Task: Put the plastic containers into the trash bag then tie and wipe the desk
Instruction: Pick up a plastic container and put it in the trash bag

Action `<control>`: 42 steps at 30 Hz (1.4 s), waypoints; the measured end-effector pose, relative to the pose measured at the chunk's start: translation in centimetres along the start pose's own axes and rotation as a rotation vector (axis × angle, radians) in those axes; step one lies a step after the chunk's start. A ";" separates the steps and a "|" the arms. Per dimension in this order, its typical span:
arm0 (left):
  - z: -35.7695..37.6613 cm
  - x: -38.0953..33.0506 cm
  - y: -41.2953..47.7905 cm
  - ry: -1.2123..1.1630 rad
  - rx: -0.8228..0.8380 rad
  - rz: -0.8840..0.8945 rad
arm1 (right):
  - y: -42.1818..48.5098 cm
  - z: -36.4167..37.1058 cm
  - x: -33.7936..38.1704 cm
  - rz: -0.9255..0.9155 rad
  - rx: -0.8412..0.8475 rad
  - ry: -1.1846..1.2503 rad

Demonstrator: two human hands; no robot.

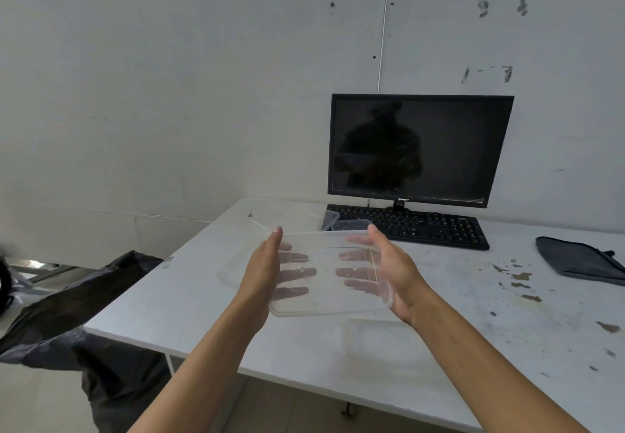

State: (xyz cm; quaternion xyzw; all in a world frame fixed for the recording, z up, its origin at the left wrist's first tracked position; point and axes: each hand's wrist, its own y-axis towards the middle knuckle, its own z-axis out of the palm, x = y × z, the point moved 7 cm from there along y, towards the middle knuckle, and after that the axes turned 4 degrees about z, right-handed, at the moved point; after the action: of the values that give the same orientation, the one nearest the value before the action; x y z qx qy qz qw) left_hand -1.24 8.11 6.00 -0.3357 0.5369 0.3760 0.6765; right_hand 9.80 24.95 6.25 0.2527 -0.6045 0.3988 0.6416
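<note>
Near edge: the white desk [203,324] ends at lower centre, and a clear flat plastic tray [382,344] lies just inside it.
Left edge: a black trash bag [101,297] slumps beside the desk, lower left.
Grip: the left hand [267,270] and right hand [392,273] grasp a clear rectangular plastic container [324,297] above the desk at mid-frame, fingers beneath it.
Surface: brown stains [521,277] at right.
Far: black keyboard [422,226], black monitor [419,148], grey wall [169,77].

Open gap between desk [203,297] and trash bag [101,284].

The black trash bag [84,297] and grey pouch [581,260] run past the edges.
</note>
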 end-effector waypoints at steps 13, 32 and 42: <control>-2.3 -2.1 -2.9 0.100 -0.043 0.132 | -1.4 2.0 0.0 -0.044 0.034 0.015; -10.4 -1.6 -0.1 -0.065 -0.124 0.107 | 2.0 10.1 -0.9 0.003 0.203 -0.042; -30.7 -1.9 1.6 -0.220 -0.409 0.016 | 5.2 22.4 -2.0 0.024 0.424 -0.336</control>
State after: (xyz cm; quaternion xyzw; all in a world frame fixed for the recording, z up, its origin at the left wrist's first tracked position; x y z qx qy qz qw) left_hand -17.46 -17.75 1.66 -0.4183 0.3753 0.5167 0.6459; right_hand -7.19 9.32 6.66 0.4367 -0.6084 0.4766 0.4603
